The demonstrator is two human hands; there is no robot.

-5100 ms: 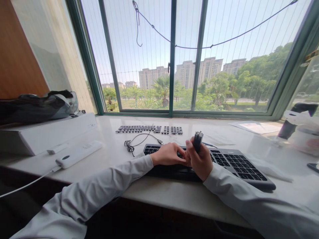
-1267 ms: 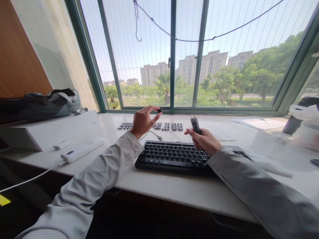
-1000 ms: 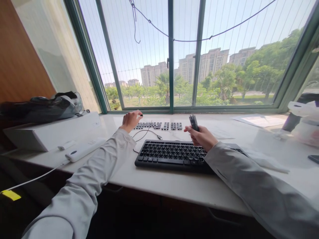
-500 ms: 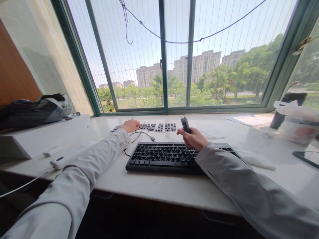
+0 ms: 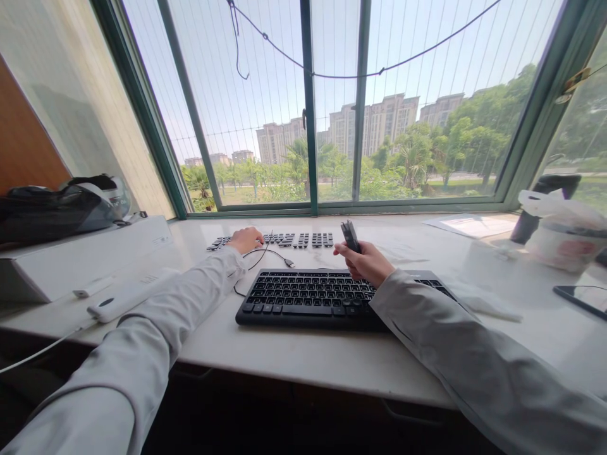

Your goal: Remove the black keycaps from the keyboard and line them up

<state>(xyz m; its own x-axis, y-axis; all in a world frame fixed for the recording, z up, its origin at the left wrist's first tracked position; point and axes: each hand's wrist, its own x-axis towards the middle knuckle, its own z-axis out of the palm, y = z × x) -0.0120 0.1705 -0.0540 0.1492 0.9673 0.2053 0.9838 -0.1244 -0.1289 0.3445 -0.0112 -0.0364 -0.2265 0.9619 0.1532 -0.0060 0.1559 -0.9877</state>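
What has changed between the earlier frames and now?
The left hand left the keyboard with a small black keycap and reached away to the keycap rows; whether it has let go is hidden. The right hand drew apart from it. Unchanged: the right hand grips the black tool; the rows lie behind the keyboard.

Black keyboard (image 5: 294,298), mostly uncapped
Lies flat, visible bottom row capped; loose dark keycaps (image 5: 322,240) in rows behind; dark pronged tool (image 5: 350,236) tilted above.

Left grip (image 5: 245,241), earlier aloft, now down at the keycaps (image 5: 286,240).
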